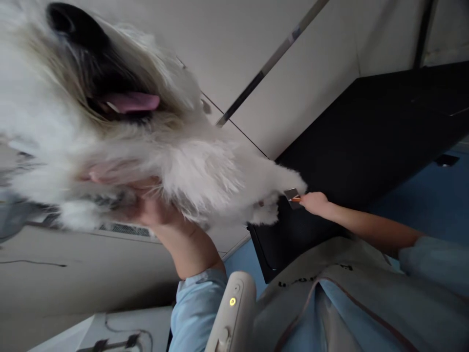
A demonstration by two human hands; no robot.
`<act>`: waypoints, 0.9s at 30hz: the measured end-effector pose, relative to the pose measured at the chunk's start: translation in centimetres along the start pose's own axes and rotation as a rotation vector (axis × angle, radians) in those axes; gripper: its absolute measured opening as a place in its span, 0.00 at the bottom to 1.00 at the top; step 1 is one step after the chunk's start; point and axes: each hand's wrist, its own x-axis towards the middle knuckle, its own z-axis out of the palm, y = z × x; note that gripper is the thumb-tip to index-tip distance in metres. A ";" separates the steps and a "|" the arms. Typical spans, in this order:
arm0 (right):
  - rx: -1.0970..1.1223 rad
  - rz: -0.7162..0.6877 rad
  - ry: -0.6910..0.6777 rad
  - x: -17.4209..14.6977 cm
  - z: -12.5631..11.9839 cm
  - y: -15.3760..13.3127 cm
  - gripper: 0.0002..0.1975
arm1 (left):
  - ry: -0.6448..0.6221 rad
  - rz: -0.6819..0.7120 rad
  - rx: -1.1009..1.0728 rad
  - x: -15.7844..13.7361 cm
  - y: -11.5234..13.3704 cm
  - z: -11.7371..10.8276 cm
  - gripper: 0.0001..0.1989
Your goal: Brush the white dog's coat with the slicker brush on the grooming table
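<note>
Over table [366,132], gripped brush [292,194] in right hand [315,203] by dog [128,142]. Couldn't tell left hand's [154,209] grip amid fur [205,171].

fluffy dog fur [216,176], smooth matt tabletop [348,142], metal-looking pole [271,63], cloth sleeve [200,308]

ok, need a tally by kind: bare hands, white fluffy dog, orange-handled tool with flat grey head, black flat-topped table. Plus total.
Bare hands (left hand, right hand): 2
White fluffy dog: 1
Orange-handled tool with flat grey head: 1
Black flat-topped table: 1
Total: 5
</note>
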 end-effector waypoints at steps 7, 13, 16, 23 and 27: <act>0.121 -0.095 0.142 0.7 1.8 -1.1 0.21 | -0.034 0.107 -0.135 0.0 -1.5 -0.5 0.18; 0.140 0.024 -0.053 -1.1 3.7 -0.5 0.21 | -0.198 -0.174 0.119 -0.2 -0.4 0.1 0.37; 0.180 -0.102 0.128 0.1 2.0 -1.3 0.23 | -0.216 -0.207 0.259 -0.1 -0.2 0.2 0.42; 0.161 0.185 -0.155 -2.6 5.3 2.8 0.20 | -0.017 0.076 0.003 -0.6 -0.9 -2.1 0.26; 0.307 -0.149 0.019 -2.9 2.0 -1.7 0.18 | 0.136 -0.078 -0.122 -0.4 -1.1 -1.1 0.20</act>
